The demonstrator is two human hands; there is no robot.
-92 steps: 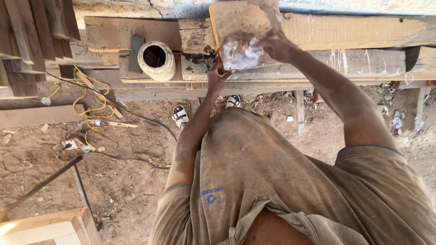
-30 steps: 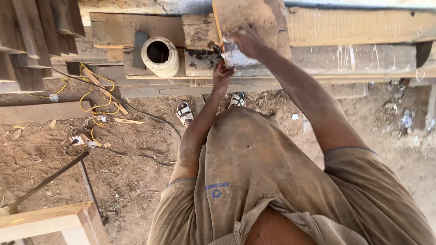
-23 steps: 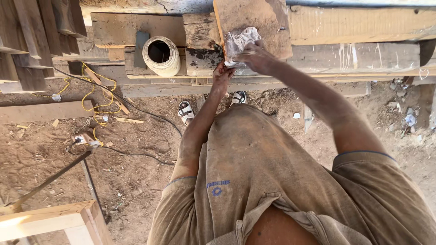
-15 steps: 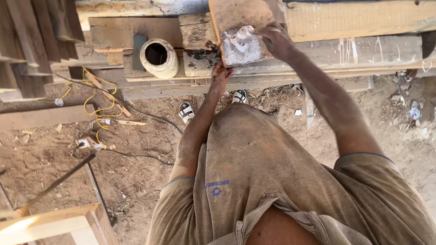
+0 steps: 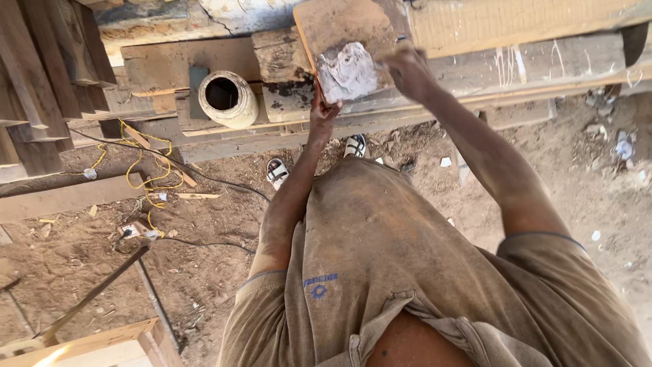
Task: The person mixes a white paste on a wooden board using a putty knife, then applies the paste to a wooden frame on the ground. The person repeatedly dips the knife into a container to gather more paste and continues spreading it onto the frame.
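The board (image 5: 339, 24) is dusty tan-brown, the crumpled rag (image 5: 348, 70) on it grey-white. The pipe (image 5: 227, 100) is cream (dark inside). The cord (image 5: 146, 173) is yellow, the shirt (image 5: 407, 272) khaki with a small blue mark, the sandals (image 5: 277, 172) black-and-white striped.

head cam, steep down, close-up.

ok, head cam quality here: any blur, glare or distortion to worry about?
Head view: warm, hard sunlight; glare burns out the pale timber frame at bottom left. The right hand is slightly motion-blurred beside the crumpled whitish rag on the brown wooden board; the left hand is sharper. Wide-angle stretch bends the edges, with the torso looming large. The cream cylindrical pot stays crisp.
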